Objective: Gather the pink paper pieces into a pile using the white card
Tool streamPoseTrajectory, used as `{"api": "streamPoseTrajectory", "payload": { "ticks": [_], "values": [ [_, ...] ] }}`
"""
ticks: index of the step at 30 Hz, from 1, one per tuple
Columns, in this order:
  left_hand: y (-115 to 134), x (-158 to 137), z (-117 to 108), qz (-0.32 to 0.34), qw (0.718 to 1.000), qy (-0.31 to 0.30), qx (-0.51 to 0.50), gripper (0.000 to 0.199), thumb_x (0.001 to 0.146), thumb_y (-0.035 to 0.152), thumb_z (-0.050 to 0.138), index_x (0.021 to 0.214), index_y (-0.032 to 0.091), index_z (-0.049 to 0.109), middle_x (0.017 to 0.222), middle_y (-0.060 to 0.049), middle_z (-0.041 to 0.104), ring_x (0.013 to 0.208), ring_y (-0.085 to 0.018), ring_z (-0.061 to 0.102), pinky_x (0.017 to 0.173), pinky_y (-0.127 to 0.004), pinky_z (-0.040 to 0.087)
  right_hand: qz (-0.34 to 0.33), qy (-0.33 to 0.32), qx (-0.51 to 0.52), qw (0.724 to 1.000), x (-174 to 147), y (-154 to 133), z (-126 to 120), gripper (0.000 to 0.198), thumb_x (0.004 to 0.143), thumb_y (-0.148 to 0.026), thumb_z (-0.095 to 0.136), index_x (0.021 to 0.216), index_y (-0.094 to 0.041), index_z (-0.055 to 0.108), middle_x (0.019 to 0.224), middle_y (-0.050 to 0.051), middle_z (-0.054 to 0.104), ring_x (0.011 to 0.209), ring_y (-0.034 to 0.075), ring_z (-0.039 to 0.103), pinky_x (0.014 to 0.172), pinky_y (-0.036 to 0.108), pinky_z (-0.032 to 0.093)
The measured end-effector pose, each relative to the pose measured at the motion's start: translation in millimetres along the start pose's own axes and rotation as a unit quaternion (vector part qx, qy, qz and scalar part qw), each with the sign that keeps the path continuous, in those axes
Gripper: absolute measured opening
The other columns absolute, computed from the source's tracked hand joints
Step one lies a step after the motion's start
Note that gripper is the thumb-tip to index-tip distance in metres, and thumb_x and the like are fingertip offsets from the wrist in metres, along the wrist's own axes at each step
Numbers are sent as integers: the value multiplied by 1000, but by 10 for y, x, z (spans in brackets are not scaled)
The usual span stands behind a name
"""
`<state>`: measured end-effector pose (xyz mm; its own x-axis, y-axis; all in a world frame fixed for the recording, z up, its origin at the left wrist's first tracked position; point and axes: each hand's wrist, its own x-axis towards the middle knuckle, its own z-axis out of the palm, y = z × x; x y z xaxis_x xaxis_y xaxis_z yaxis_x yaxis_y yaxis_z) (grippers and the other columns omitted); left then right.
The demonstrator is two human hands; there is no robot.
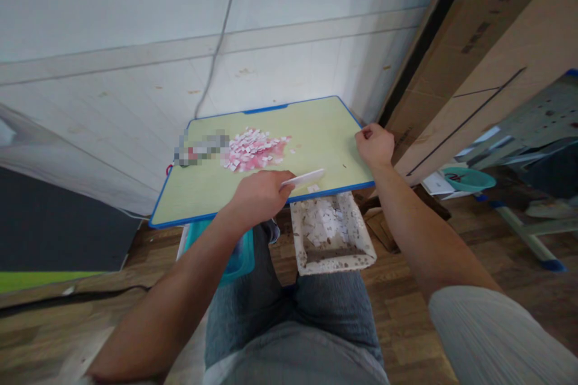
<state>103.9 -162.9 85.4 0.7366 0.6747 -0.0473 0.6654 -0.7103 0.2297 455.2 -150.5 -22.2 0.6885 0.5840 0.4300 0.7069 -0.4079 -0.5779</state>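
Observation:
My left hand [262,194] is closed around a flat white strip [304,178], which looks like a scraper and points right, low over the front of a pale yellow-green tabletop [323,132] with a blue rim. At the tabletop's right edge, my right hand [376,144] has its fingers curled and seems to grip that edge. A heap of small white and pink pieces [255,149] lies left of centre. A few white pieces [312,189] rest by the front edge, near the strip's tip. Just below, a speckled white box [334,264] contains many small white pieces.
A teal bin [244,261] stands under the front left, partly behind my left forearm. A blurred-out item [201,149] lies at the tabletop's left. Beyond is a white wall [289,60] with a hanging grey cable [220,42]. Large cardboard [451,78] stands close on the right.

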Motion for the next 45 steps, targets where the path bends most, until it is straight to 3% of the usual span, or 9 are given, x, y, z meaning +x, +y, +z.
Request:
{"api": "streamPoseTrajectory", "payload": {
  "ticks": [5,10,13,20,26,30,35,41,45],
  "values": [
    [68,-33,74,48,997,-12,-67,37,101,43,40,117,31,72,107,-2,75,94,-20,67,77,-28,45,-3,8,-5,1000,3,2,5,25,85,-32,55,96,-18,74,90,13,75,86,30,68,82,43,54],
    [10,-115,-1,5,998,35,-51,41,101,46,39,120,28,71,106,-4,76,94,-22,67,80,-29,46,-6,2,-4,1000,-1,0,-8,26,85,-32,55,96,-18,74,90,13,76,84,30,68,80,43,54],
    [-40,-123,-32,-8,1000,15,-9,39,100,45,41,119,30,73,107,-4,76,96,-24,67,81,-30,46,-12,1,-3,1000,-7,-7,-19,26,86,-32,54,96,-18,74,91,13,76,85,29,68,81,43,54],
    [27,-134,51,77,993,-6,-85,40,103,41,38,119,28,72,112,-3,75,100,-21,67,83,-27,46,-5,-13,1,1000,-15,-13,-30,27,87,-32,54,98,-17,73,94,14,75,88,30,68,83,43,53],
    [-141,-336,-48,-14,998,49,-35,38,102,43,39,116,27,70,106,-4,75,91,-21,66,77,-28,44,-3,-5,9,1000,0,16,-2,26,87,-31,55,98,-18,73,93,14,75,89,30,68,84,44,52],
    [-283,-583,-80,-95,995,17,8,37,100,46,39,106,25,68,93,-5,73,81,-22,65,70,-29,41,0,-5,7,1000,15,28,11,25,86,-30,55,97,-18,74,91,12,75,87,29,68,84,43,53],
    [-219,-775,17,-111,994,12,-11,35,100,43,37,101,23,65,87,-6,71,77,-22,64,66,-29,38,-3,-9,6,1000,11,16,1,26,87,-30,53,98,-18,73,94,13,75,89,29,67,84,43,53],
    [-23,-712,95,-67,994,7,-84,31,101,40,39,96,23,64,85,-5,71,78,-21,64,66,-29,38,-10,-8,2,1000,4,9,-3,27,87,-31,53,99,-18,73,93,13,75,89,30,68,84,44,53],
    [-19,-689,28,-78,995,26,-46,32,102,41,39,99,22,65,88,-6,72,79,-22,65,67,-30,39,0,-5,4,1000,11,25,11,27,86,-32,54,99,-19,74,92,12,75,87,29,68,83,45,53]
  ]
}}
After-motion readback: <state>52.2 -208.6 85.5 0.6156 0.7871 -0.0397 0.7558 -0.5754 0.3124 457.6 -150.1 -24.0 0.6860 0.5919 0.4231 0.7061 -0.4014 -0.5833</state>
